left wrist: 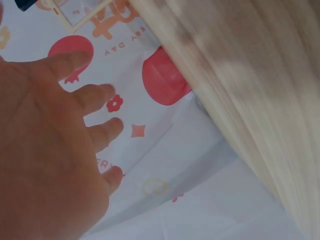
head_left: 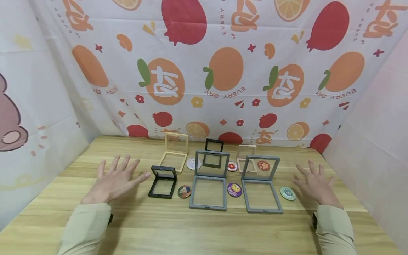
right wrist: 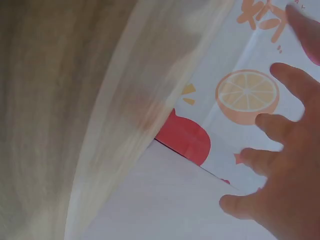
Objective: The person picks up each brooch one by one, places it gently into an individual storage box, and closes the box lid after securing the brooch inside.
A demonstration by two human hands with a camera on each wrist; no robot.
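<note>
My left hand [head_left: 116, 180] is spread with its fingers apart, left of a small black hinged display frame [head_left: 159, 196]. Its thumb points toward that frame. On the far side my right hand [head_left: 315, 184], also spread and holding nothing, is nearest to a green round badge [head_left: 288, 193]. Between the hands, two larger grey display frames [head_left: 208, 207] stand with lids raised. A purple badge [head_left: 234, 190] lies between them, and a dark multicoloured badge [head_left: 184, 191] lies beside the black frame. Both wrist views show the fingers extended.
Behind are a yellow frame [head_left: 176, 134], another black frame [head_left: 215, 140] and a pale pink frame [head_left: 247, 145], all with lids up. A silvery badge [head_left: 192, 163], a red flower badge [head_left: 232, 166] and an orange badge [head_left: 263, 165] lie among them. A fruit-print cloth [head_left: 197, 67] backs the wooden table [head_left: 165, 230].
</note>
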